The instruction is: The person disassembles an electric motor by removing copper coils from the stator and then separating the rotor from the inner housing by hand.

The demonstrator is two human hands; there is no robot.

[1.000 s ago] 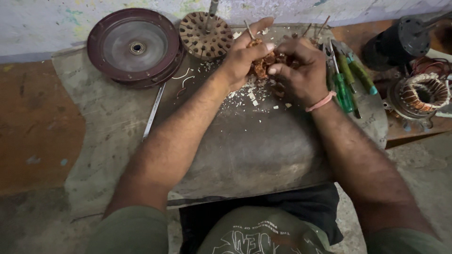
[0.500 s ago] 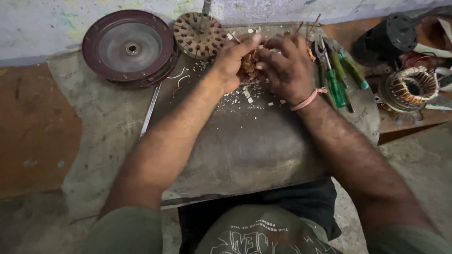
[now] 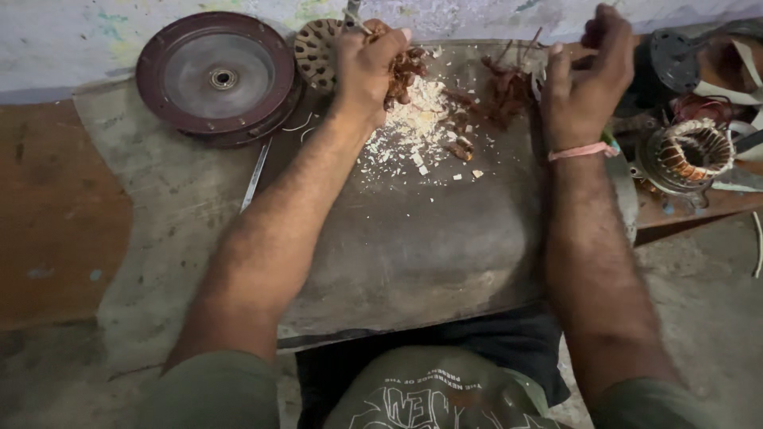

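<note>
A: What does each hand have in its grip?

B: The left hand (image 3: 367, 67) is a closed fist around a clump of copper wire (image 3: 404, 70), held over the far edge of the metal sheet (image 3: 413, 246) that covers the bench. The right hand (image 3: 584, 79) is raised at the far right with fingers curled; whether it holds anything, I cannot tell.

A: What lies around them?

B: Pale scraps (image 3: 417, 119) are scattered just beside the left hand. More wire bits (image 3: 505, 87) lie between the hands. A dark round disc (image 3: 216, 77) sits far left, a slotted metal core (image 3: 316, 52) beside it, and a wound coil (image 3: 693, 151) far right.
</note>
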